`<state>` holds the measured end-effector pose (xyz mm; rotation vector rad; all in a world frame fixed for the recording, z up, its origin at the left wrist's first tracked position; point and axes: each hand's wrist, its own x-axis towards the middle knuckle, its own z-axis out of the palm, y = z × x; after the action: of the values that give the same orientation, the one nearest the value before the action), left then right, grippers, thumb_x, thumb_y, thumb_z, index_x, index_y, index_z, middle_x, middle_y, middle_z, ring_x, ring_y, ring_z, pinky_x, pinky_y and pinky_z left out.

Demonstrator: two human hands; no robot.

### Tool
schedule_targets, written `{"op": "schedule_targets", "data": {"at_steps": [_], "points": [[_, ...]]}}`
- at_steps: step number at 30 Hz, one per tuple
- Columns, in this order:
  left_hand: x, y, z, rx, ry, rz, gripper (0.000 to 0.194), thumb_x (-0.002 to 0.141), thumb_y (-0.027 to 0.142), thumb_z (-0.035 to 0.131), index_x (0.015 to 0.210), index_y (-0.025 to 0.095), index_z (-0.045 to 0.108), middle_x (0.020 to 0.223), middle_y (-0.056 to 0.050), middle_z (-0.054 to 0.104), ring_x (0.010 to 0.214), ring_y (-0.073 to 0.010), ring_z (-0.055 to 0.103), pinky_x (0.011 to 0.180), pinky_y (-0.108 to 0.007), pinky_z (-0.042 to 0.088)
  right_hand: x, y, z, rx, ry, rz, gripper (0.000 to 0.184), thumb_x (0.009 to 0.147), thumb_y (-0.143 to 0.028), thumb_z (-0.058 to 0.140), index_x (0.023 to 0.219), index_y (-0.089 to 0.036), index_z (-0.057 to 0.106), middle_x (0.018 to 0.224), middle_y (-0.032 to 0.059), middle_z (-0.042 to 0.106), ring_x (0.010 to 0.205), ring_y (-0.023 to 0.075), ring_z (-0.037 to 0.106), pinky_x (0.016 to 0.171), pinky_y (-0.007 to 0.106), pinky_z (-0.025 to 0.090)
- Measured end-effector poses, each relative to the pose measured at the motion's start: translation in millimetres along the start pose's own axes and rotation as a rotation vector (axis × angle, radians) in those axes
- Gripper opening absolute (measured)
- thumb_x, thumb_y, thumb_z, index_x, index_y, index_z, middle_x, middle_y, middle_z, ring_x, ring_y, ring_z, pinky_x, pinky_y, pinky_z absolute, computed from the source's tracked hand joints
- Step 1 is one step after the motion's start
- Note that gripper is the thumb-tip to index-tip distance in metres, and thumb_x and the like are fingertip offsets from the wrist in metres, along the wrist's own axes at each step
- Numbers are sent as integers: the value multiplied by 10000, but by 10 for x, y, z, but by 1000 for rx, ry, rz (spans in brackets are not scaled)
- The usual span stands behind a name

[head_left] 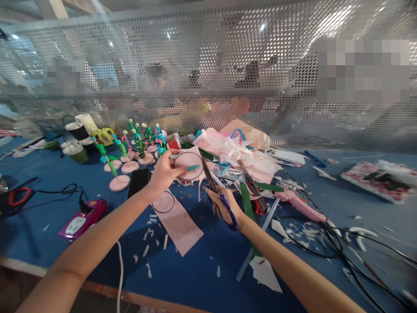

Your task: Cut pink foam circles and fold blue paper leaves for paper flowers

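- While pinched between the thumb and fingers of the left hand [163, 171], with the teal-nailed thumb across its face, raised above the blue desk [195, 278]: the round pink piece [184, 161], dark-rimmed, at the middle of the view.
- Curled around the blue handles of the scissors [208, 171]: the right hand [228, 203]; blades pointing away and leftward, close by the right edge of the round pink piece, contact impossible to tell.
- Below the left hand, flat on the desk: a pink strip [182, 232], with a thin dark ring [173, 201] over its far end.
- Left of that, partly behind the left forearm: a flat black slab [138, 180].
- Farther left and back: small green-stemmed stands [119, 183] on round pink bases.
- Near the left forearm: a purple device [83, 219] with a dark plug in it.
- Beyond both hands: a loose heap of pale pink material [224, 148].
- Right of the right hand: a green strip [246, 202], red-handled scissors [259, 212] and a pink glue gun [304, 207], among white scraps [265, 274].
- Across the back: a perforated metal screen [195, 48].
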<state>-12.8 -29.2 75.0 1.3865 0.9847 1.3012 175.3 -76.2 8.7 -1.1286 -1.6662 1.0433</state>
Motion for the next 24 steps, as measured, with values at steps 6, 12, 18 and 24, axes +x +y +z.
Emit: {"op": "schedule_targets", "data": {"at_steps": [6, 12, 18, 24], "points": [[-15, 17, 7, -5, -20, 2, 559, 483, 293, 843, 905, 184, 492, 535, 57, 596, 424, -127, 574, 381, -223, 486, 3, -10, 1, 18, 4, -6, 416, 819, -579, 485, 648, -203, 432, 429, -69, 359, 350, 80, 362, 354, 211, 282], [-16, 34, 8, 9, -25, -4, 557, 491, 278, 838, 920, 185, 495, 525, 61, 596, 425, -129, 577, 374, -214, 470, 6, -28, -12, -13, 20, 7, 412, 815, -570, 503, 647, -198, 448, 414, -63, 344, 382, 86, 345, 369, 219, 263], [-9, 44, -1, 30, -47, 7, 533, 507, 275, 823, 913, 176, 492, 520, 66, 595, 427, -109, 564, 398, -199, 471, 13, 2, -24, -24, 8, -9, 400, 817, -529, 529, 622, -198, 417, 436, -61, 352, 389, 81, 356, 387, 215, 280], [-4, 53, -5, 47, -46, 4, 546, 494, 294, 823, 906, 168, 488, 497, 79, 569, 427, -96, 538, 430, -203, 472, 17, 1, -45, -70, 31, -33, 400, 818, -543, 515, 652, -181, 467, 461, -58, 338, 418, 83, 331, 415, 226, 266]]}}
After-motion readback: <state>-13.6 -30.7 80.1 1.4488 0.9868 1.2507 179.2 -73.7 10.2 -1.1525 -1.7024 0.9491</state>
